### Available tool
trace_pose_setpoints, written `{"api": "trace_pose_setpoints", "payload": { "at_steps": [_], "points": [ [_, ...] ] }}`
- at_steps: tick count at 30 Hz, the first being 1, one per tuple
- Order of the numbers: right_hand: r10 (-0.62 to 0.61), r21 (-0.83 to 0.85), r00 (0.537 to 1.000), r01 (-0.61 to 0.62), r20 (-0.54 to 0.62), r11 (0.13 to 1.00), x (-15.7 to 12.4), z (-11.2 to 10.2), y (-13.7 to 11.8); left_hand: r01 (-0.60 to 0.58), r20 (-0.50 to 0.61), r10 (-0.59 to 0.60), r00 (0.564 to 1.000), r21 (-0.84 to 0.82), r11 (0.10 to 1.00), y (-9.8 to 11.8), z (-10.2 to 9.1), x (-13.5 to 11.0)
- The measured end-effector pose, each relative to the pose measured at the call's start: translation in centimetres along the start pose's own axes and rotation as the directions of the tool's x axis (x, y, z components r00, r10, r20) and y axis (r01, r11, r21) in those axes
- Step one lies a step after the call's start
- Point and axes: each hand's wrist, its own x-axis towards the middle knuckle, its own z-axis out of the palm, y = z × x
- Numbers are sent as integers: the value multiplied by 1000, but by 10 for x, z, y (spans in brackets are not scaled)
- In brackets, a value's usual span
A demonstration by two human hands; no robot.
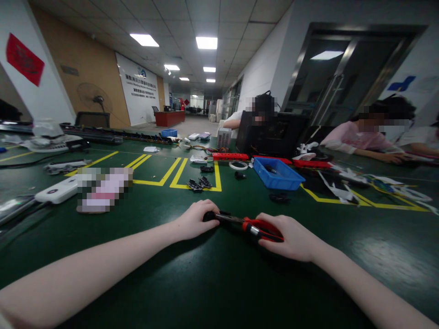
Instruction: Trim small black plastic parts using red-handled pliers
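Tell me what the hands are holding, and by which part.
The right hand grips pliers by their red handles. The left hand closes over a small black part at the pliers' tip; its exact hold is hidden.

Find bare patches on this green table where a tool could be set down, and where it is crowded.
Bare table lies between the forearms, nearer than the left hand, shut on a black part, and the right hand gripping the red-handled pliers. More lies right of that hand, short of the yellow tape. Crowded: around the blue bin and small black clips.
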Motion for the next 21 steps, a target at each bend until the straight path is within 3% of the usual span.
{"api": "trace_pose_setpoints", "payload": {
  "at_steps": [11, 21],
  "points": [
    [-28, -27, 999, 27, -16, 999, -2, 3, -3, -25, -17, 25, 1000, -10, 1000, -3, 2, 0],
    [-198, -312, 969, 145, -145, 939, -3, 8, 7, -57, -21, 57, 998, -19, 998, -3, 2, -1]
  ]
}}
